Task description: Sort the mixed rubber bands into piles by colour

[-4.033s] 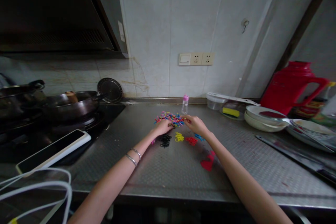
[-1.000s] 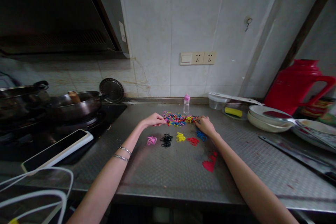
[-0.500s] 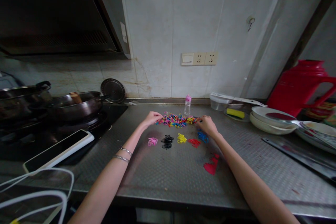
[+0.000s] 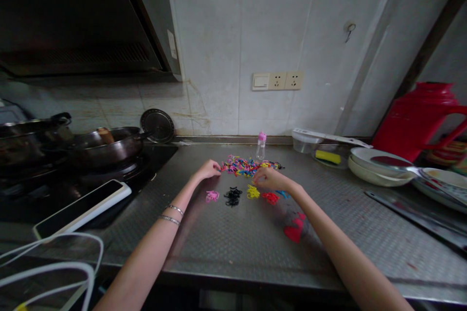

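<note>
A mixed heap of small coloured rubber bands lies on the metal counter. In front of it is a row of sorted little piles: pink bands, black bands, yellow bands, red bands and blue bands, the blue partly hidden by my right wrist. At the heap's left edge my left hand has its fingertips together. My right hand is closed in a pinch just above the yellow pile, between it and the heap. Anything in either pinch is too small to see.
A small clear bottle with a pink cap stands behind the heap. Pans sit on the stove at left, near a white-edged device with cables. Bowls, a sponge and a red jug are at right.
My right hand has moved left from the heap's right end to above the yellow pile, uncovering bands at that end. My left hand has shifted slightly left and down.
</note>
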`<state>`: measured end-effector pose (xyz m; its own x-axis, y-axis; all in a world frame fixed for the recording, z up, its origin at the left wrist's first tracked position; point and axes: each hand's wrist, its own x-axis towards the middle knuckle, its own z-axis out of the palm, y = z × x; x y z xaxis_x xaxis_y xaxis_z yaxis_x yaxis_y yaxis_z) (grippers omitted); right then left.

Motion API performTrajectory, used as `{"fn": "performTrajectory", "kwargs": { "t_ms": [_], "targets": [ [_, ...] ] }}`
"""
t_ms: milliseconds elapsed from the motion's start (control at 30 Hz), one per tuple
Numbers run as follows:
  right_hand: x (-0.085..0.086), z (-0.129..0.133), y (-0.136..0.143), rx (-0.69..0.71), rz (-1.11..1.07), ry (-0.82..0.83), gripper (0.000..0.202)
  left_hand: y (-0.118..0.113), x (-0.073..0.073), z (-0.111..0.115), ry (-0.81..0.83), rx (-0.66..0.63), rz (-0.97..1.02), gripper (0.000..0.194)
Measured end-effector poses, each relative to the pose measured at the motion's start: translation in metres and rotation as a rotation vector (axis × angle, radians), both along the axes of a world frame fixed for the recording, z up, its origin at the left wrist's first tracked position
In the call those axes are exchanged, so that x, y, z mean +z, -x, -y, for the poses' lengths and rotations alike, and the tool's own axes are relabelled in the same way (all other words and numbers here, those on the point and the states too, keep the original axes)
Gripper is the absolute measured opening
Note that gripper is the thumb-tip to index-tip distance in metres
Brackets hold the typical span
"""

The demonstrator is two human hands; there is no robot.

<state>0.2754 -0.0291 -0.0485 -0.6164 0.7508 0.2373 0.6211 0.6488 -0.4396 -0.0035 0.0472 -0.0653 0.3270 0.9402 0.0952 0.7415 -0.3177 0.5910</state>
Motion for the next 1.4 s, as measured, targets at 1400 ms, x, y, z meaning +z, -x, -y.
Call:
{"fn": "performTrajectory", "kwargs": {
  "t_ms": [1400],
  "targets": [
    [-0.005, -0.006, -0.067, -0.935, -0.003, -0.094, 0.029, -0.009, 0.004, 0.007, -0.195, 0.084, -0.026, 0.016]
  ]
}}
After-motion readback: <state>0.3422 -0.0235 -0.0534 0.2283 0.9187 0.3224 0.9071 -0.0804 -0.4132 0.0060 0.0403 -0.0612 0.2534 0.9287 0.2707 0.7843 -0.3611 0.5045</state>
